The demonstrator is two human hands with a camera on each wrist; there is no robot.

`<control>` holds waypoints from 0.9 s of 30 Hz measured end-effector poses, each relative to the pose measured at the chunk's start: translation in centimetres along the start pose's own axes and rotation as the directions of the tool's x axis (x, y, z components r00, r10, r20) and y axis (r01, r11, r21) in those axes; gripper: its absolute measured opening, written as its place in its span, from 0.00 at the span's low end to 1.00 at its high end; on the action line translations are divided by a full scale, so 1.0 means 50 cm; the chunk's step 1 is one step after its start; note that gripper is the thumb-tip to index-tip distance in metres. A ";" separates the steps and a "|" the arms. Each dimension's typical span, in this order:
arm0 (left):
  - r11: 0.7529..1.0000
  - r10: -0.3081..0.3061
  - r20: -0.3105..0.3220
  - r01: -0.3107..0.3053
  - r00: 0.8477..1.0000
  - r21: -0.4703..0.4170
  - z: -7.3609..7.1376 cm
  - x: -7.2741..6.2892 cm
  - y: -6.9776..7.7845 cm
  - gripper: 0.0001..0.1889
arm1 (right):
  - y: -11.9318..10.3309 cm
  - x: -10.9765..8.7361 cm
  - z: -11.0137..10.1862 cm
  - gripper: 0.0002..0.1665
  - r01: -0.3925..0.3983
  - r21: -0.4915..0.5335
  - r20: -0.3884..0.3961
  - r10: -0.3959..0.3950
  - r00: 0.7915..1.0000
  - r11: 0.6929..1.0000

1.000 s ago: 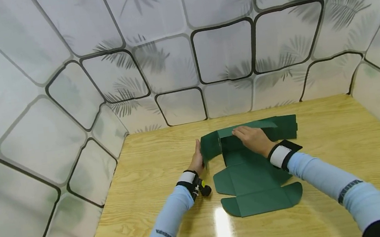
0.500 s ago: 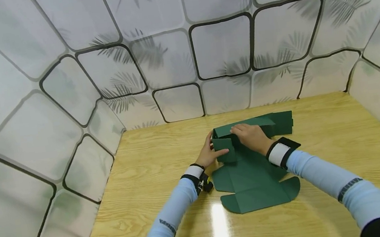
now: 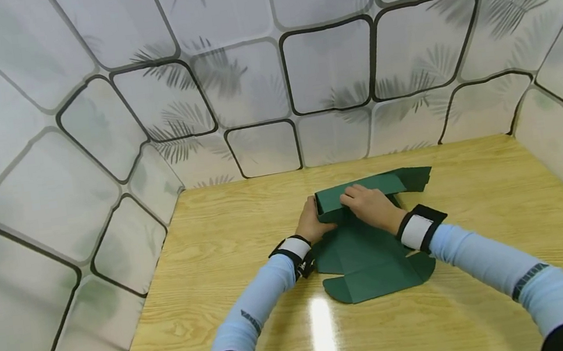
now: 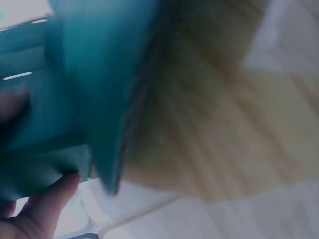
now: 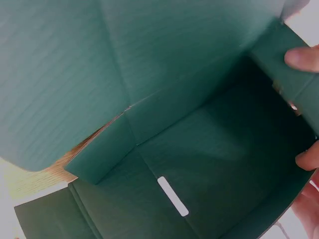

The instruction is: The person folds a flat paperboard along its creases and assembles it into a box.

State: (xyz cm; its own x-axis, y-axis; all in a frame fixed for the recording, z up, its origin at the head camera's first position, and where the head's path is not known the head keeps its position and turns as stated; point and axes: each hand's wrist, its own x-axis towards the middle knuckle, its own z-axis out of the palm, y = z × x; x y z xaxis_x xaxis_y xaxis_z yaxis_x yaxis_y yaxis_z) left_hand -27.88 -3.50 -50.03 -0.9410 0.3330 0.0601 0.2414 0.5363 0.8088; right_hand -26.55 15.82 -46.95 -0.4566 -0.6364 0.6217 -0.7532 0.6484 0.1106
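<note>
A partly folded green cardboard box (image 3: 369, 246) lies on the wooden table, its far wall raised and folded over. My left hand (image 3: 313, 222) holds the left end of that wall, thumb in front and other fingers mostly hidden behind. My right hand (image 3: 371, 206) grips the folded strip near its middle, fingertips on top and thumb out of sight. In the left wrist view, fingers (image 4: 52, 201) press against a blurred green panel (image 4: 102, 79). In the right wrist view, a slot (image 5: 173, 196) shows inside the box, with fingertips (image 5: 301, 59) at the right edge.
The wooden table (image 3: 212, 301) extends around the box on all sides. A patterned curtain (image 3: 251, 97) rises behind the table and along both sides. At the wall's right end, a loose flap (image 3: 415, 178) sticks out; rounded flaps (image 3: 338, 290) lie at the near end.
My left hand has moved right and folded the left end flap inward, out of sight in the head view. The folded strip has tipped toward me under my right hand, which stays nearly in place.
</note>
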 end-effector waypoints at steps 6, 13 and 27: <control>0.988 0.025 -0.158 -0.001 0.987 0.152 0.018 0.004 -0.002 0.25 | -0.011 0.001 0.006 0.07 0.001 -0.024 0.003 -0.001 1.000 1.000; 0.976 -0.117 -0.222 0.153 0.968 0.154 0.028 0.019 0.023 0.23 | -0.006 0.009 0.002 0.08 -0.036 -0.033 0.049 0.038 0.998 0.999; 0.999 0.043 0.109 -0.046 0.993 0.028 -0.021 0.071 -0.057 0.36 | -0.010 -0.005 0.009 0.14 -0.001 -0.032 0.038 0.002 0.999 0.999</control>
State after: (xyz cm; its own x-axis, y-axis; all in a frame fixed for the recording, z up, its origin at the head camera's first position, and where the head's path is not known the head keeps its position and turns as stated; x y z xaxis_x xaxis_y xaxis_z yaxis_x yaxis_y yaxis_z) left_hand -32.14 -4.68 -51.50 -0.8982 0.4385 0.0302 0.2909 0.5415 0.7888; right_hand -26.26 15.45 -47.50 -0.4758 -0.6502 0.5923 -0.7374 0.6620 0.1344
